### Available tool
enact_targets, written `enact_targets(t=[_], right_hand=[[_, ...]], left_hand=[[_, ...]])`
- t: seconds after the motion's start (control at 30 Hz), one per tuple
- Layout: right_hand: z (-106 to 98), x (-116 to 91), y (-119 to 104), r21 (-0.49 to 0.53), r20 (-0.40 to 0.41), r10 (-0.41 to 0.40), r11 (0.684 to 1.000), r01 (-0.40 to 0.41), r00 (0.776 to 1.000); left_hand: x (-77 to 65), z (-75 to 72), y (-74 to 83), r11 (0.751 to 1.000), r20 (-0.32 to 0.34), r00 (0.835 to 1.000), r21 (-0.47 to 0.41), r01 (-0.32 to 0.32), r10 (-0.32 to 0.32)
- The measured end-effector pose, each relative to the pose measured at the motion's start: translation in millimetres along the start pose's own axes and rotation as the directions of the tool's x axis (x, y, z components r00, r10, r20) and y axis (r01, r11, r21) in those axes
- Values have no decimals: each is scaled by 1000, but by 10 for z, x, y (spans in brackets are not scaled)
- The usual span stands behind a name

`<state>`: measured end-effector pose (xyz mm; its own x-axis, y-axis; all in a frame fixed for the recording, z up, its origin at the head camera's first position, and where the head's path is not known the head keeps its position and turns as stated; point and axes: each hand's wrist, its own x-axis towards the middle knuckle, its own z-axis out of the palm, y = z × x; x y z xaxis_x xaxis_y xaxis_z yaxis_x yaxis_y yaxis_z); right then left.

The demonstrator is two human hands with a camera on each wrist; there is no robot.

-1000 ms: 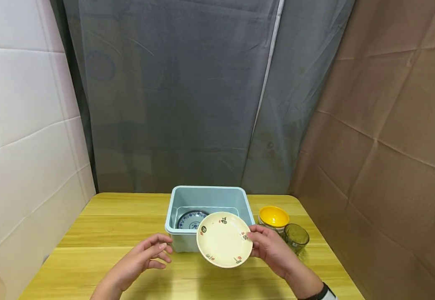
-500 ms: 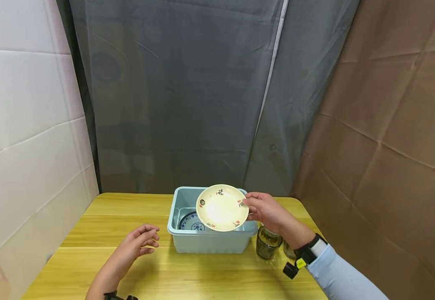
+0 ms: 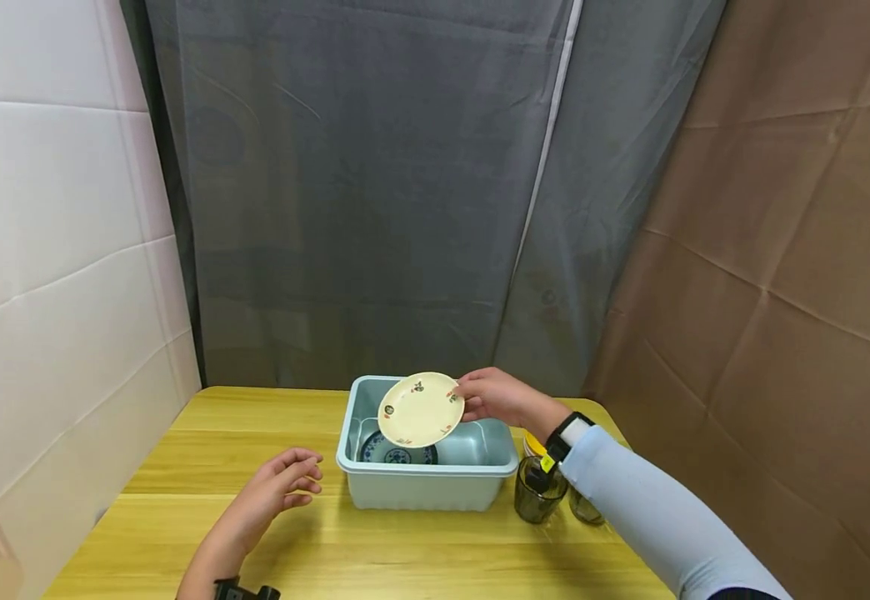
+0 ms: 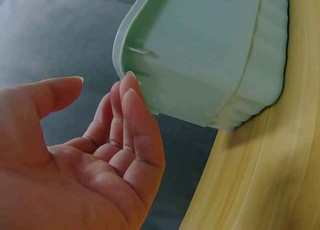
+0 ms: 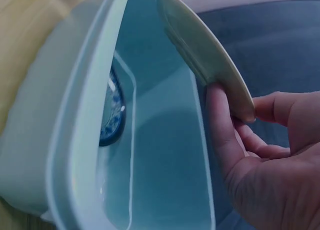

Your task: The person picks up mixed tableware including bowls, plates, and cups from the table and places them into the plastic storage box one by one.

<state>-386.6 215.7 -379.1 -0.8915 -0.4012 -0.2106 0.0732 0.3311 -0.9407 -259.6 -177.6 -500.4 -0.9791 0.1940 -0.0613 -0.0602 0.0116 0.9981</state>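
Note:
My right hand (image 3: 497, 397) pinches the edge of a cream plate (image 3: 420, 410) with small printed motifs, thumb on top and fingers beneath. The plate hangs tilted over the left part of a light blue plastic tub (image 3: 427, 490). Inside the tub, a blue-and-white patterned plate (image 3: 397, 452) lies on the bottom at the left; the right wrist view shows only part of this patterned plate (image 5: 113, 112). Left of the tub, my left hand (image 3: 285, 483) hovers with relaxed, slightly bent fingers and holds nothing. In the left wrist view, its fingertips appear close to the tub's outer wall (image 4: 200, 54).
Right of the tub stand a dark glass cup (image 3: 538, 500) and a second glass (image 3: 585, 508), partly behind the right forearm. A yellow bowl (image 3: 532, 444) shows behind them, mostly covered by the wrist. Everything stands on a wooden table (image 3: 217, 442) with grey curtain behind.
My right hand has carried the cream plate away from me and leftward, from in front of the tub to over it. My left hand has shifted slightly left, away from the tub.

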Motion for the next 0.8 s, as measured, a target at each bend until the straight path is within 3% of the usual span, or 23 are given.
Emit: enact_targets(t=[0.23,0.8], right_hand=[[67,315,166,-26,54,51,998,-50,997],[227,630,177,-169,151,221,966,-196,963]], left_hand=[[-10,0,-30,1000,2,1000,-2,2,-2],[-33,41,-5,1000,3,1000,7,-4,4]])
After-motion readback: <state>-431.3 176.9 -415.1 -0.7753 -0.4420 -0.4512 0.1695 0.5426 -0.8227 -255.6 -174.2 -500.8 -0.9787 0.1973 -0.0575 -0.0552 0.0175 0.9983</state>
